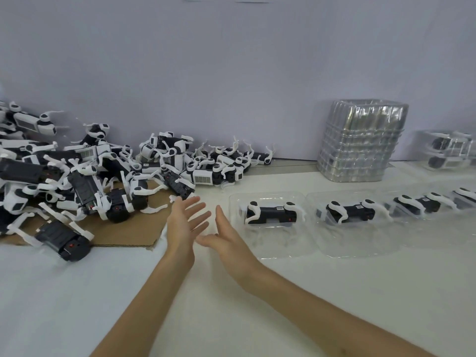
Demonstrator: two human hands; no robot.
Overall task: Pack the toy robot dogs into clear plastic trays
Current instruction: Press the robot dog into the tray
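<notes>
A pale wall (231, 73) fills the far side from nine o'clock to three o'clock, and the white table (334, 292) runs from it back to me. At ten o'clock a big pile of toy dogs (85, 176), black and white, lies tangled on its sides and backs, reaching to the wall; its near part sits on a flat sheet of brown cardboard (123, 233). At one o'clock, against the wall, stands a tall stack of empty clear trays (360, 143). From two o'clock out to three o'clock a row of filled trays lies side by side: the nearest tray (273, 249) holds one dog (270, 213) lying lengthwise, the second tray (355, 249) just beside it holds another dog (350, 212), and a third dog (417, 204) sits in the next one, blurred. Beyond them at three o'clock a couple of packed trays (448, 150) are stacked near the wall. My left hand (183, 222) is at the centre, fingers straight and spread, grasping nothing, near the edge of the pile. My right hand (226, 238) is just beside it at its three o'clock, fingers straight, thumb out, also grasping nothing, close to the nearest tray.
</notes>
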